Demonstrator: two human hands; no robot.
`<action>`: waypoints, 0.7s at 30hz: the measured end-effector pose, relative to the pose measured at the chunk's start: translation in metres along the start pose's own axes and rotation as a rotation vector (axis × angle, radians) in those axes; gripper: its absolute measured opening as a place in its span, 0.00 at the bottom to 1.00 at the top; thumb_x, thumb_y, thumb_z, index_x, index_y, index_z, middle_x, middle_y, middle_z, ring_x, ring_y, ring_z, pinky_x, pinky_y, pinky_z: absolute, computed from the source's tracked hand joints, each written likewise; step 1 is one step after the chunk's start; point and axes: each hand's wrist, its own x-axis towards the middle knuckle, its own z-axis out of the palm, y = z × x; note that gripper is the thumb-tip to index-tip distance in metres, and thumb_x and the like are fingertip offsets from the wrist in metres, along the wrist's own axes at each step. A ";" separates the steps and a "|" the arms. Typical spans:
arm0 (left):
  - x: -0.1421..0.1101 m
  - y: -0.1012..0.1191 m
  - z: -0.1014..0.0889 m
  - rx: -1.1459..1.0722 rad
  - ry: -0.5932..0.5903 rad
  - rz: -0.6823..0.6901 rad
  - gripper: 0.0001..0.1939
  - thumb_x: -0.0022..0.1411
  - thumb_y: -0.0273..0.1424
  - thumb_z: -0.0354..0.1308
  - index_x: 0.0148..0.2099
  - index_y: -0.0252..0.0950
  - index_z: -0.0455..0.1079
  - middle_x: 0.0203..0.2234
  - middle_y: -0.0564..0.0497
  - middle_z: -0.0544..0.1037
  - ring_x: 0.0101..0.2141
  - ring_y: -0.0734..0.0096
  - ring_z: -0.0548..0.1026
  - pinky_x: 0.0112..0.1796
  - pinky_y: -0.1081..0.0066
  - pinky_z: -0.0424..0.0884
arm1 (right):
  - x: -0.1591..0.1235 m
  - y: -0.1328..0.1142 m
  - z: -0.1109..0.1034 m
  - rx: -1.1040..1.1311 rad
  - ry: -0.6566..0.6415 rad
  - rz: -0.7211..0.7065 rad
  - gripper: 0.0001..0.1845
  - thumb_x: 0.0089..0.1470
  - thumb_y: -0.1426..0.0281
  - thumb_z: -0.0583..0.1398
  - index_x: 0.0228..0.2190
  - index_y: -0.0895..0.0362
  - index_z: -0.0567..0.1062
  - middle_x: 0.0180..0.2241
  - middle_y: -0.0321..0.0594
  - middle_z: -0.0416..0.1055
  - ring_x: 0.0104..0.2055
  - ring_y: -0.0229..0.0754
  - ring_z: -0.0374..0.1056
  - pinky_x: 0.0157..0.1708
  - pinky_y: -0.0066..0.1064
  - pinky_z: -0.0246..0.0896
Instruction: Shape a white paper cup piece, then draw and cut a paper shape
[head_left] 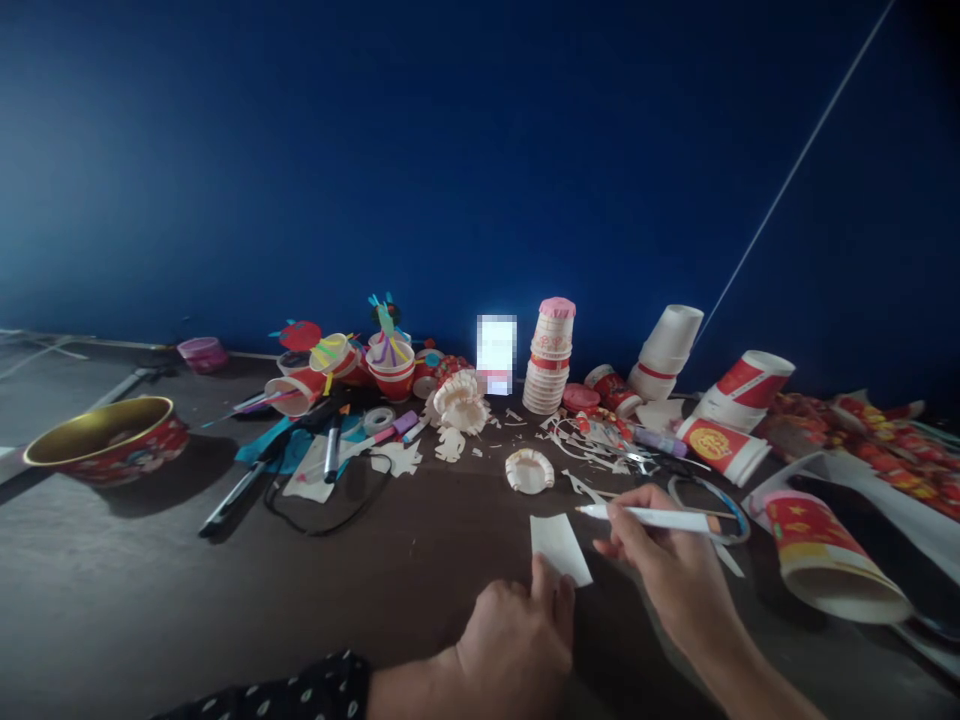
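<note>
dark dotted sleeve [300,690] right at the bottom edge, then left hand [514,640] half closed, fingertips [541,585] pressed on the near edge of a white paper slip [559,550], which lay flat on the dark tabletop [225,610]. right hand [667,565] closed around a white marker [645,517], tip pointed at the slip and just beside it. slip looked light and floppy, easiest pinned down at an edge; marker looked light and stiff, fine gripped by the barrel. no readable writing on either. red paper cup [817,545] close by showed gold stars, any lettering too small to read.
</note>
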 end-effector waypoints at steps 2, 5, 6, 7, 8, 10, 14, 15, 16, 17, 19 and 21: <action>0.000 -0.001 -0.003 -0.017 -0.032 -0.013 0.21 0.64 0.28 0.41 0.58 0.30 0.54 0.51 0.27 0.63 0.27 0.62 0.75 0.22 0.67 0.70 | -0.004 0.003 0.001 -0.038 -0.068 -0.012 0.12 0.46 0.61 0.59 0.26 0.57 0.69 0.19 0.33 0.66 0.21 0.36 0.65 0.24 0.28 0.66; 0.000 0.000 -0.003 -0.033 -0.058 -0.017 0.22 0.64 0.28 0.40 0.59 0.30 0.53 0.51 0.26 0.61 0.28 0.62 0.75 0.23 0.67 0.70 | -0.007 0.008 0.004 -0.118 -0.141 -0.018 0.12 0.47 0.60 0.57 0.26 0.57 0.69 0.21 0.36 0.69 0.22 0.38 0.66 0.24 0.27 0.65; 0.000 0.001 -0.002 -0.033 -0.059 -0.023 0.22 0.64 0.29 0.40 0.60 0.30 0.52 0.51 0.26 0.61 0.28 0.61 0.75 0.23 0.67 0.70 | -0.007 0.010 0.006 -0.151 -0.154 -0.020 0.12 0.47 0.60 0.57 0.25 0.57 0.69 0.20 0.36 0.69 0.22 0.38 0.67 0.24 0.27 0.65; 0.000 0.001 -0.001 -0.031 -0.056 -0.034 0.22 0.64 0.29 0.41 0.60 0.31 0.52 0.51 0.25 0.61 0.28 0.60 0.75 0.23 0.66 0.70 | -0.007 0.012 0.007 -0.178 -0.161 -0.021 0.13 0.48 0.59 0.56 0.25 0.57 0.68 0.20 0.36 0.69 0.22 0.39 0.67 0.23 0.27 0.64; 0.000 0.002 -0.001 -0.030 -0.049 -0.045 0.22 0.64 0.29 0.41 0.60 0.32 0.52 0.51 0.25 0.62 0.28 0.60 0.75 0.23 0.66 0.70 | -0.006 0.014 0.007 -0.199 -0.163 -0.020 0.13 0.48 0.58 0.55 0.24 0.56 0.67 0.20 0.36 0.69 0.22 0.39 0.67 0.23 0.27 0.64; 0.000 0.003 0.000 -0.033 -0.040 -0.062 0.22 0.64 0.30 0.41 0.59 0.33 0.53 0.50 0.25 0.62 0.28 0.60 0.75 0.23 0.66 0.70 | -0.003 0.018 0.008 -0.227 -0.145 -0.017 0.14 0.49 0.57 0.54 0.24 0.55 0.66 0.19 0.36 0.69 0.22 0.40 0.68 0.23 0.28 0.64; 0.001 0.002 -0.003 -0.054 -0.061 -0.042 0.21 0.63 0.29 0.41 0.58 0.32 0.55 0.51 0.26 0.62 0.29 0.58 0.76 0.24 0.65 0.71 | 0.001 0.023 0.008 -0.293 -0.110 -0.048 0.14 0.51 0.57 0.53 0.25 0.54 0.64 0.18 0.35 0.68 0.23 0.42 0.70 0.24 0.28 0.64; 0.001 0.001 -0.004 -0.054 -0.069 -0.041 0.21 0.63 0.28 0.41 0.58 0.31 0.55 0.51 0.26 0.62 0.30 0.58 0.76 0.24 0.65 0.71 | 0.001 0.024 0.008 -0.312 -0.110 -0.059 0.14 0.51 0.57 0.53 0.25 0.54 0.64 0.18 0.35 0.68 0.23 0.42 0.70 0.24 0.28 0.64; 0.001 0.001 -0.006 -0.053 -0.073 -0.039 0.22 0.63 0.28 0.41 0.59 0.31 0.55 0.51 0.26 0.62 0.30 0.58 0.76 0.24 0.65 0.71 | 0.002 0.024 0.008 -0.331 -0.111 -0.065 0.13 0.51 0.57 0.52 0.26 0.54 0.64 0.18 0.35 0.68 0.23 0.42 0.70 0.24 0.28 0.64; 0.001 0.000 -0.006 -0.053 -0.080 -0.036 0.22 0.63 0.27 0.42 0.59 0.31 0.55 0.51 0.26 0.62 0.30 0.58 0.76 0.24 0.65 0.71 | 0.002 0.025 0.008 -0.347 -0.113 -0.065 0.13 0.52 0.57 0.52 0.26 0.53 0.64 0.18 0.36 0.69 0.23 0.42 0.70 0.24 0.28 0.64; 0.001 -0.001 -0.007 -0.051 -0.087 -0.028 0.22 0.63 0.27 0.42 0.59 0.31 0.54 0.51 0.25 0.61 0.30 0.57 0.76 0.24 0.65 0.70 | 0.002 0.024 0.009 -0.366 -0.117 -0.051 0.14 0.52 0.56 0.51 0.26 0.53 0.63 0.19 0.36 0.70 0.23 0.42 0.71 0.23 0.28 0.64; 0.001 -0.001 -0.006 -0.050 -0.081 -0.019 0.23 0.62 0.29 0.42 0.59 0.30 0.53 0.52 0.25 0.60 0.30 0.57 0.75 0.23 0.64 0.70 | 0.003 0.022 0.010 -0.376 -0.119 -0.034 0.14 0.52 0.56 0.51 0.27 0.53 0.63 0.20 0.37 0.71 0.23 0.42 0.71 0.23 0.28 0.64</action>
